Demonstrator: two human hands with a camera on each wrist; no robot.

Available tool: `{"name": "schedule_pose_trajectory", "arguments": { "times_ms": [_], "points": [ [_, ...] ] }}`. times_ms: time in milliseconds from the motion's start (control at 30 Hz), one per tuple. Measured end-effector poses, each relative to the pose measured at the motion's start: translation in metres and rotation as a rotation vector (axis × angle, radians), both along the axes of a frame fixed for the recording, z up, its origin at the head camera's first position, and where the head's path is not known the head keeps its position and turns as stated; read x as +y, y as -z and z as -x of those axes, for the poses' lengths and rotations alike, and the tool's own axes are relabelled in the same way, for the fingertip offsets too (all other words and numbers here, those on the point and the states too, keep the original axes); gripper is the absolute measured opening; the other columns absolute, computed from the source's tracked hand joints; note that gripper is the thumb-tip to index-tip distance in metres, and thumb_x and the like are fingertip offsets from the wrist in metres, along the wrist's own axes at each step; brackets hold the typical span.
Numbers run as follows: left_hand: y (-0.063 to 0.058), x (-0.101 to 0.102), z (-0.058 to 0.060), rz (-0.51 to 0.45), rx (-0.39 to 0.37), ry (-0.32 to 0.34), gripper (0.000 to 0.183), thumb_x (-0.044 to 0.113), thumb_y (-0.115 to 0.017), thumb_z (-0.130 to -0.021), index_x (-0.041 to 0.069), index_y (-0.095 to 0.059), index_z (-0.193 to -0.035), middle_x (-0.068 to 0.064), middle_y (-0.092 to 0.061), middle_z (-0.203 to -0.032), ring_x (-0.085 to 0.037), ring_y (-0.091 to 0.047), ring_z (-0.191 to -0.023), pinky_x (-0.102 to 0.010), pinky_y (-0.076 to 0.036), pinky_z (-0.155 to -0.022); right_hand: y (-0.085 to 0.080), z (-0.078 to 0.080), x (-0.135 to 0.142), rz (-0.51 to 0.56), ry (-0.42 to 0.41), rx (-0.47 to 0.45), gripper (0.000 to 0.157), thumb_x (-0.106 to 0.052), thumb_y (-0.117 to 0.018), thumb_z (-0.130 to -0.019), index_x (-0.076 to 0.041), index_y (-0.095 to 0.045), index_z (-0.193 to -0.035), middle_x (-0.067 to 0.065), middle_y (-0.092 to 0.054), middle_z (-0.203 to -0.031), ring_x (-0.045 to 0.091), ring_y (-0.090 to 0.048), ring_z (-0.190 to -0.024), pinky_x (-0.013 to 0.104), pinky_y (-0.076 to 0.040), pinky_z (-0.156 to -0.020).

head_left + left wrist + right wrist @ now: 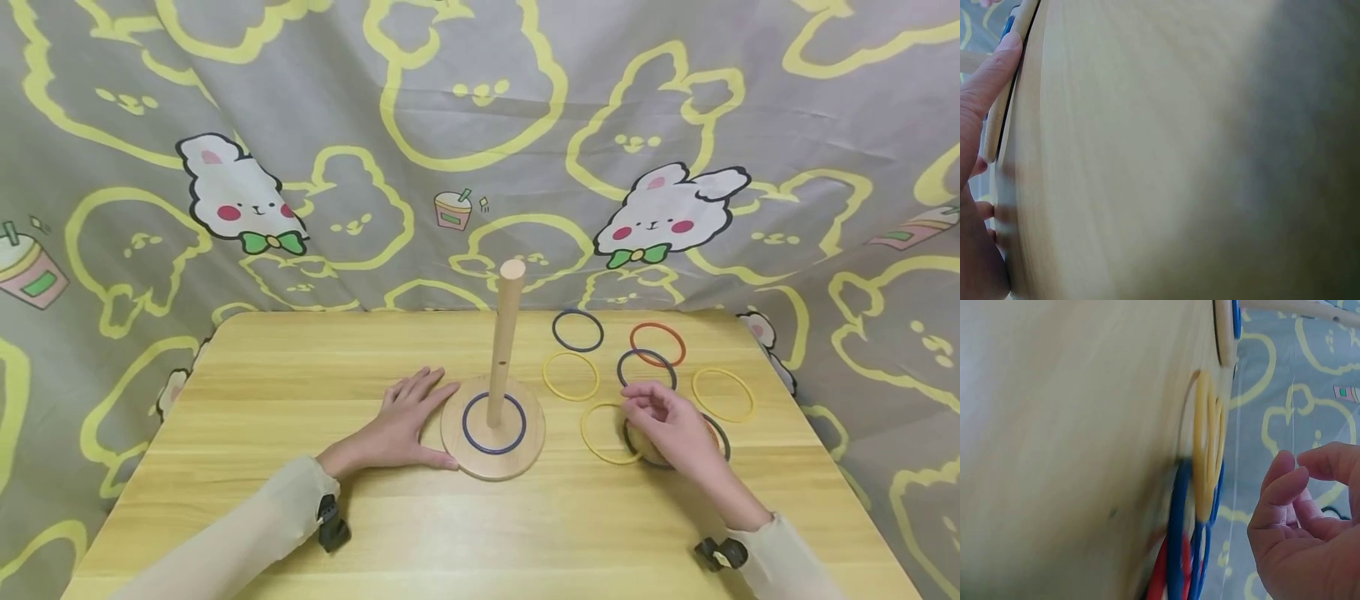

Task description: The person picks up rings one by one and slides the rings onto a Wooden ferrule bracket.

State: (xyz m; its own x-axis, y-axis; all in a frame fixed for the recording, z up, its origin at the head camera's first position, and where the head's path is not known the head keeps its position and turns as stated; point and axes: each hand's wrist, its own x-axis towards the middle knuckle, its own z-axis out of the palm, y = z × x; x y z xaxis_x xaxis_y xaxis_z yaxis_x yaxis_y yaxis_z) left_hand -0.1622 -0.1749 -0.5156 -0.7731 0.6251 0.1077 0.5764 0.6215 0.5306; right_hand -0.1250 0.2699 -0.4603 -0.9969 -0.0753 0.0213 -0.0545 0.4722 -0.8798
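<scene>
Fingers (433,398) of the left hand (397,429) lie spread against the round base (491,465). Curled round nothing, the right hand (678,429) hovers above coloured rings (1200,415).

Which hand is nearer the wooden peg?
Left: the left hand, left of the wooden peg, touches its round base; the right hand is farther, to the peg's right, above loose rings.

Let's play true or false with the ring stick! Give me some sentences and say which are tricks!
1. A blue ring is around the wooden peg. True.
2. The left grip touches the round base. True.
3. Every loose ring is yellow. False: there's a red ring too.
4. That red ring overlaps another blue ring. True.
5. The peg is lying flat. False: it stands up.
6. The red ring is left of the peg. False: it's on the right.
</scene>
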Motion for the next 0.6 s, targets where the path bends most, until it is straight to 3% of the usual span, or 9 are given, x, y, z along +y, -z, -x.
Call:
{"name": "schedule_pose_trajectory", "arguments": {
  "times_ms": [333, 600],
  "points": [
    [-0.004, 0.001, -0.001, 0.026, -0.013, -0.010, 0.120, 0.072, -0.087, -0.080, 0.013, -0.036, -0.172, -0.026, -0.020, -0.177, -0.050, -0.011, -0.163, -0.073, -0.014, -0.119, 0.007, -0.008, 0.026, -0.083, 0.047, -0.016, 0.028, -0.011, -0.071, -0.106, 0.006, -0.068, -0.128, 0.014, -0.070, -0.106, 0.011, -0.065, -0.083, 0.023, -0.053, -0.066],
    [-0.004, 0.003, -0.001, 0.024, -0.012, -0.017, 0.118, 0.071, -0.087, -0.080, 0.014, -0.038, -0.171, -0.024, -0.022, -0.177, -0.049, -0.012, -0.163, -0.074, -0.014, -0.119, 0.011, -0.010, 0.031, -0.146, 0.029, -0.033, 0.026, -0.004, -0.073, -0.103, 0.004, -0.067, -0.127, 0.012, -0.069, -0.105, 0.013, -0.062, -0.081, 0.024, -0.054, -0.062]
  ]
}}
